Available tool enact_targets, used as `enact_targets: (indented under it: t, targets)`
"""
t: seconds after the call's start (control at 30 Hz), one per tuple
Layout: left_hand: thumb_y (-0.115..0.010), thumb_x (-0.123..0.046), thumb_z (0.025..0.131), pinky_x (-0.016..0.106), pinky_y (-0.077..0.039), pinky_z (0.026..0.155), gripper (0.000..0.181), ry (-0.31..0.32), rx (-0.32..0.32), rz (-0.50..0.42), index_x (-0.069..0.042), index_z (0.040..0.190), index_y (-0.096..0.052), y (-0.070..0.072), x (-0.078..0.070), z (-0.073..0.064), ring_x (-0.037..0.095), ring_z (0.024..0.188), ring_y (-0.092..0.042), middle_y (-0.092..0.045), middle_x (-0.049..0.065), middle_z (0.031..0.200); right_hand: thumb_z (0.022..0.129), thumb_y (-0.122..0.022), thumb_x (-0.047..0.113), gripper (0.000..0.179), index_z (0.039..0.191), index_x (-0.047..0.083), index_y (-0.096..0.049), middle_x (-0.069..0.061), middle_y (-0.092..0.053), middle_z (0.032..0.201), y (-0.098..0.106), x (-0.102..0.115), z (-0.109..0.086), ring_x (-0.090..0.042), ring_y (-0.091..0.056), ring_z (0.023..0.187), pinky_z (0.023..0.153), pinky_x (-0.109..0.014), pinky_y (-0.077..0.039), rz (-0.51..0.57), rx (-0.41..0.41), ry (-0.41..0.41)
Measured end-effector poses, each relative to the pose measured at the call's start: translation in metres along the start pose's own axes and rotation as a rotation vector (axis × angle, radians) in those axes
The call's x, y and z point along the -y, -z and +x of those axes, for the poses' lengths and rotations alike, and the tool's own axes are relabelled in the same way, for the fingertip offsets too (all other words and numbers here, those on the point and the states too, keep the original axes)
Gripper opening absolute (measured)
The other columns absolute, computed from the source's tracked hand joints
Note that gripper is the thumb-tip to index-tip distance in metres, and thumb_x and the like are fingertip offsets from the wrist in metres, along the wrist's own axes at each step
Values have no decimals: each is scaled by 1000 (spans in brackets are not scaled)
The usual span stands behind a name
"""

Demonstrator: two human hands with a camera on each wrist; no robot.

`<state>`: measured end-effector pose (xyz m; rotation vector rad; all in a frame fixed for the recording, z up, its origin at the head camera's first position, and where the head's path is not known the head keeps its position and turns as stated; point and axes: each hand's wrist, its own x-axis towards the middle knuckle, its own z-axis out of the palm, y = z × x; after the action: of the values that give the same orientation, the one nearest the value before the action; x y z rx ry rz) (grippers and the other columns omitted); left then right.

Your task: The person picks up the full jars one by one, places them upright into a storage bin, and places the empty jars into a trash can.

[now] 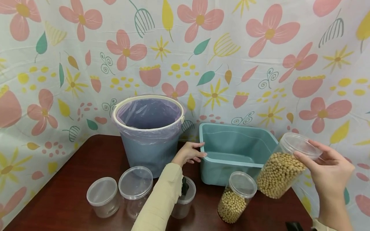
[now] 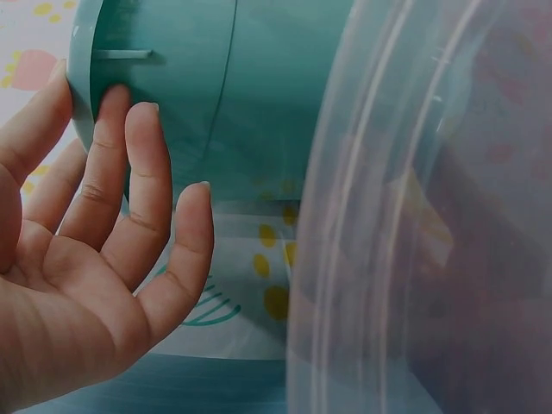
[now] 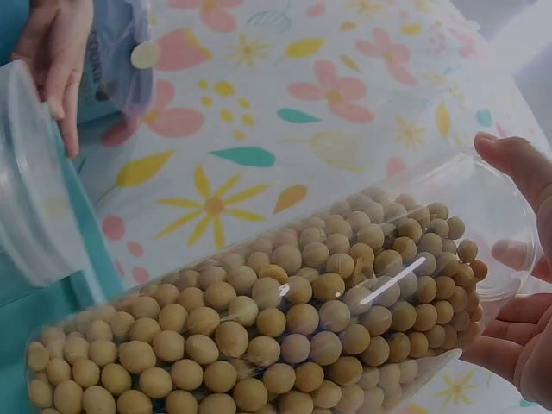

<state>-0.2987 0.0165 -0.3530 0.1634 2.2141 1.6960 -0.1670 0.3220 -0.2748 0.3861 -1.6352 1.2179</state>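
Observation:
My right hand grips a clear jar of soybeans near its lidded top, with the jar tilted over the right front corner of a teal basin. In the right wrist view the soybeans fill most of the jar, and the fingers hold its far end. At the basin's left rim, my left hand pinches the edge between thumb and fingers; the left wrist view has the other fingers loosely bent beside the teal wall. A second soybean jar, lidded, stands in front of the basin.
Left of the basin stands a blue-grey bucket with a clear liner bag over its rim. Along the front of the dark table are lidded clear tubs: a short one, a taller one, and another partly behind my left sleeve.

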Motion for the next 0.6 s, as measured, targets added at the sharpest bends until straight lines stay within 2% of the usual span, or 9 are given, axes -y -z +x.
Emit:
enact_targets:
  t: [0.07, 0.23, 0.3, 0.43, 0.53, 0.6]
  targets:
    - [-71, -15, 77, 27, -44, 49, 53, 3, -2, -2, -25, 126, -53, 0, 0, 0, 25, 72, -64, -67, 4, 78, 60, -67, -25, 35, 93, -24, -57, 3, -49, 39, -1, 1, 5, 0, -38, 28, 39, -10, -32, 39, -4, 20]
    - [-72, -15, 76, 29, -46, 51, 53, 9, -3, -8, -25, 125, -54, 0, 0, 0, 25, 72, -64, -67, 4, 79, 61, -68, -23, 35, 94, -22, -58, 1, -46, 37, -2, 6, 16, -2, -30, 28, 37, -12, -28, -10, -21, -7]
    - [-72, -16, 76, 30, -46, 51, 54, 9, -2, -10, -25, 125, -54, 0, 0, -1, 24, 71, -64, -67, 4, 78, 62, -68, -22, 36, 96, -21, -58, 1, -41, 35, -3, 9, 21, -2, -24, 27, 35, -15, -23, -19, -18, -26]
    - [-72, -15, 76, 27, -44, 48, 54, 10, 2, -16, -25, 125, -54, 0, -1, -1, 25, 72, -64, -67, 4, 78, 64, -66, -23, 36, 98, -23, -55, -3, -32, 32, -6, 11, 31, -3, -15, 27, 32, -18, -18, 151, -24, -69]
    - [-72, -15, 76, 26, -43, 47, 54, 9, 4, -21, -25, 125, -54, 0, -1, 0, 27, 75, -64, -67, 4, 78, 64, -67, -21, 36, 98, -20, -57, -2, -31, 34, -8, 13, 38, -4, -15, 29, 33, -17, -18, 177, -54, -116]
    - [-72, -15, 76, 26, -43, 47, 53, 7, 1, -21, -25, 125, -54, 0, 0, 0, 27, 75, -64, -67, 4, 78, 64, -67, -22, 35, 97, -21, -57, -2, -30, 34, -11, 12, 43, -5, -15, 31, 34, -16, -19, 230, -73, -108]
